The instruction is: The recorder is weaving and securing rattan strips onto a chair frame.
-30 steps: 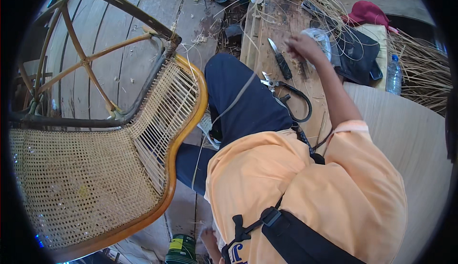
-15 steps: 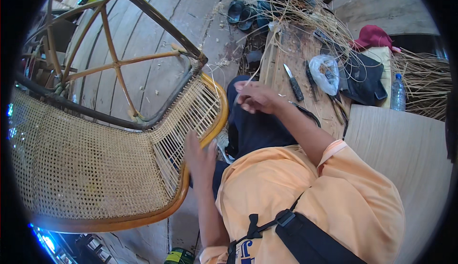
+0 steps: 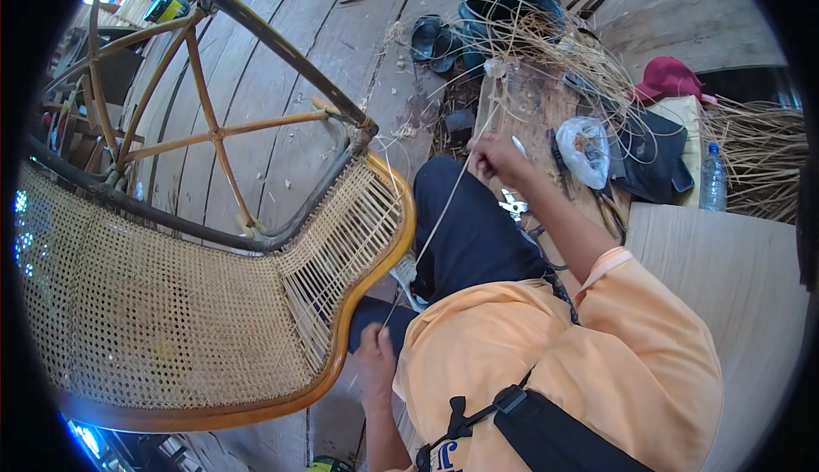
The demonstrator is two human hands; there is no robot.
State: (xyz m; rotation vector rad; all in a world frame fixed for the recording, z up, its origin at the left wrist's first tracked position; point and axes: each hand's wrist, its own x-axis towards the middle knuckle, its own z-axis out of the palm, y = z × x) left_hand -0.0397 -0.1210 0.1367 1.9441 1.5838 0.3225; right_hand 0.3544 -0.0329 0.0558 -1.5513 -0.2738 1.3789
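Note:
A long, thin rattan strand (image 3: 439, 223) stretches slantwise across my lap between my two hands. My left hand (image 3: 374, 359) is closed around its lower part, beside the curved yellow-brown rim of the chair. My right hand (image 3: 502, 162) pinches the strand higher up, above my right knee, and more of it runs on toward the bench's far end. On the left lies the rattan chair (image 3: 162, 293), its main panel closely woven in cane. Near my left hand, the narrower end section (image 3: 345, 233) has parallel strands with open gaps.
The wooden bench (image 3: 512, 101) at right holds a knife (image 3: 519, 145), partly hidden by my arm, and a clear plastic bag (image 3: 583, 142). Loose strands spill from a dark bucket (image 3: 473, 24) beside sandals (image 3: 435, 43). A water bottle (image 3: 713, 178) and red cap (image 3: 668, 78) are farther right.
My left hand has moved down and nearer my body, away from the open weave. My right hand has shifted right and closed on the strand, which now spans both hands.

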